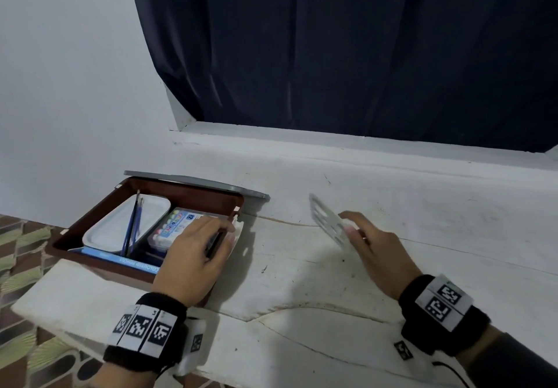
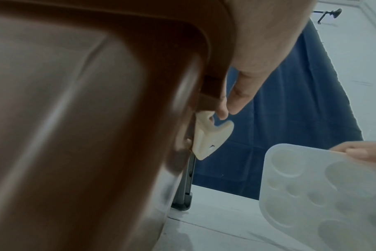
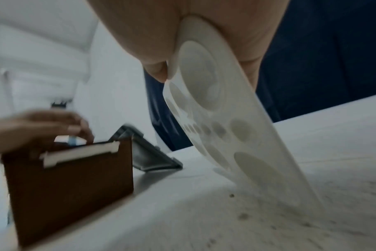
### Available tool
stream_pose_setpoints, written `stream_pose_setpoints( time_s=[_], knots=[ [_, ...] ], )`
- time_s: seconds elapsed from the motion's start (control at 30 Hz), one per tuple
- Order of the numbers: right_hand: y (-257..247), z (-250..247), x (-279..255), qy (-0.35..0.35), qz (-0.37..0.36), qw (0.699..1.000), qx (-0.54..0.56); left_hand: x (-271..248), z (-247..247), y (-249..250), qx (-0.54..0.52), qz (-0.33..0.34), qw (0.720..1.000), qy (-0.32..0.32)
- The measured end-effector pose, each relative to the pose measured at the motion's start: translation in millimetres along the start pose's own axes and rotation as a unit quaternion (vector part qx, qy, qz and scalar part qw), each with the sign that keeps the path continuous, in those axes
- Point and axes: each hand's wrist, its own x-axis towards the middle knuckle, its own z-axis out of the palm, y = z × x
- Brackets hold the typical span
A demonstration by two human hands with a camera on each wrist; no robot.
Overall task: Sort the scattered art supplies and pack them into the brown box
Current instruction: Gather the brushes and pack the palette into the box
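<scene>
the thin, light but stiff plastic palette (image 1: 330,224) is pinched at its edge by the right hand (image 1: 376,251), while the left hand (image 1: 193,262), fingers loosely curved, rests on the brown box (image 1: 90,221).

The left hand (image 1: 193,254) reaches forward at the near left, palm down, fingers loosely extended. The right hand (image 1: 374,251), at the right, is raised with thumb and fingers pinched together. Both wrists wear black bands.

1. The box (image 1: 90,230) is brown, with cream latches.
2. The palette (image 1: 329,224) is translucent white.
3. The curtain (image 1: 362,49) is dark navy.
4. The wristbands (image 1: 145,330) are black, with black-and-white square markers.
</scene>
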Motion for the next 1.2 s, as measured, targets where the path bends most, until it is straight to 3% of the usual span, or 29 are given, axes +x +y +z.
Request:
stream_pose_setpoints(
  time_s=[0.1, 0.17, 0.3, 0.4, 0.5, 0.67, 0.73, 0.83, 1.03, 1.1, 1.2],
  knots=[
    [6.2, -5.6, 7.7, 0.054, 0.053, 0.993, 0.089, -0.5, -0.3, -0.5, -0.004, 0.002, 1.0, -0.002],
    [11.4, -4.6, 8.3, 0.048, 0.109, 0.981, 0.154, -1.5, -0.5, -1.5, -0.007, 0.0, 1.0, 0.0],
    [14.6, 11.1, -4.2, 0.02, 0.206, 0.93, 0.302, -2.4, 0.1, -1.9, -0.012, -0.01, 1.0, 0.006],
    [-3.5, 15.0, -9.6, 0.045, 0.205, 0.889, 0.406, -2.4, -1.4, 0.9, -0.032, -0.009, 0.999, 0.024],
    [-30.4, 11.4, -7.2, 0.05, 0.157, 0.886, 0.434, -2.3, -3.7, 5.8, -0.047, -0.012, 0.998, 0.032],
    [-74.6, 4.7, 6.7, 0.113, 0.02, 0.958, 0.263, -1.7, -5.0, 10.9, -0.074, -0.027, 0.996, 0.036],
    [-94.1, 4.9, 11.9, 0.133, -0.031, 0.968, 0.211, -2.0, -6.8, 12.1, -0.099, -0.031, 0.994, 0.041],
    [-127.6, 9.6, 20.9, 0.138, -0.098, 0.968, 0.183, -2.7, -13.5, 12.4, -0.212, -0.064, 0.973, 0.059],
    [-195.7, 31.9, 48.0, 0.113, -0.208, 0.967, 0.097, -4.0, -62.3, -15.8, -0.455, -0.148, 0.874, 0.091],
    [-217.9, 46.3, 60.4, 0.102, -0.247, 0.963, 0.036, -3.1, -88.7, -38.4, -0.467, -0.131, 0.868, 0.108],
    [-245.4, 75.5, 79.5, 0.069, -0.29, 0.954, -0.038, 1.8, -128.5, -85.9, -0.437, -0.105, 0.883, 0.132]
  ],
)
